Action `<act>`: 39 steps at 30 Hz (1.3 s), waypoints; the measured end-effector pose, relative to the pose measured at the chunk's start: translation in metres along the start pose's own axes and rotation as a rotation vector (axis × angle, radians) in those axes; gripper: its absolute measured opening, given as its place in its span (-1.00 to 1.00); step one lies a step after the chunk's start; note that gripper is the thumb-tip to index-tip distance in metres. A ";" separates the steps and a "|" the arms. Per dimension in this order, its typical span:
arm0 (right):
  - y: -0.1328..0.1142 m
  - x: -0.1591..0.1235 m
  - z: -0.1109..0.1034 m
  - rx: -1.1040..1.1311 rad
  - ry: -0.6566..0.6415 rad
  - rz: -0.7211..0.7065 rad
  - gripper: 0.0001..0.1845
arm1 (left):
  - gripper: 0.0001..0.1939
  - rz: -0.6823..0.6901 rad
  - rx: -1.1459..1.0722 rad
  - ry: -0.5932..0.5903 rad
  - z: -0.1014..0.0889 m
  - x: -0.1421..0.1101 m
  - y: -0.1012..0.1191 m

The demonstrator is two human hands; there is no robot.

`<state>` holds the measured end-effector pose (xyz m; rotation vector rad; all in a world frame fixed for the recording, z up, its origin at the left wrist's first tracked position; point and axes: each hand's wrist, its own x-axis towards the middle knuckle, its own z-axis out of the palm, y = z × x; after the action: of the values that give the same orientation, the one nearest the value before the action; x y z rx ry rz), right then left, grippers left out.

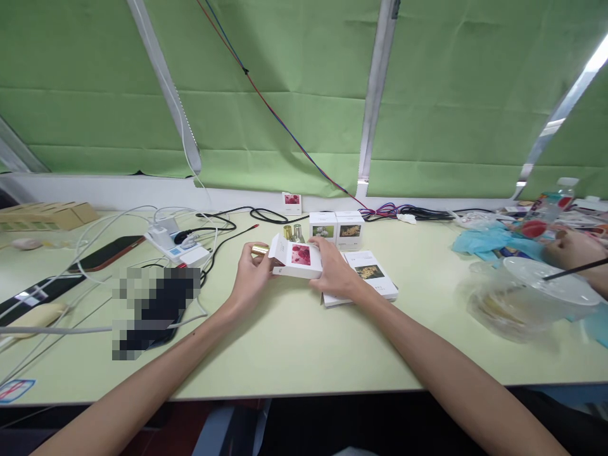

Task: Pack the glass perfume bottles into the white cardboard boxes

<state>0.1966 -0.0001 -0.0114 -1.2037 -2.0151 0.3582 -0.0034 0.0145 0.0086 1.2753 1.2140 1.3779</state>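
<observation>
My right hand (333, 271) grips a small white carton (285, 271) by its right end, with a red flower picture on its upper face. The carton lies tilted just above the table, its flap end turned left. At that end my left hand (251, 275) is closed round a small bottle with a shiny gold cap (259, 250); most of the bottle is hidden. Under my right wrist lie flat white cartons (373, 278) with a yellow flower picture. Behind stand a gold-topped bottle (287, 232) and a silvery one (297, 232), beside two upright white boxes (349, 231).
A power strip (173, 244) with tangled cables and phones (107, 253) spreads over the left side. At right are a lidded plastic cup (536, 297), blue plastic (479, 240) and another person's hand (572, 250). A small flower-picture box (292, 202) stands against the wall.
</observation>
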 end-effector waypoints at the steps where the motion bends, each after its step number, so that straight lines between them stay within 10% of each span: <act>1: 0.000 0.000 0.000 -0.003 -0.003 0.001 -0.13 | -0.61 0.000 0.004 -0.002 0.000 0.000 0.000; 39: 0.006 0.000 0.002 -0.011 0.027 0.001 -0.17 | -0.62 0.073 -0.068 -0.013 -0.008 0.006 -0.003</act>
<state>0.1991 0.0031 -0.0167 -1.2100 -1.9960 0.3307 -0.0120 0.0196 0.0068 1.2896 1.1118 1.4489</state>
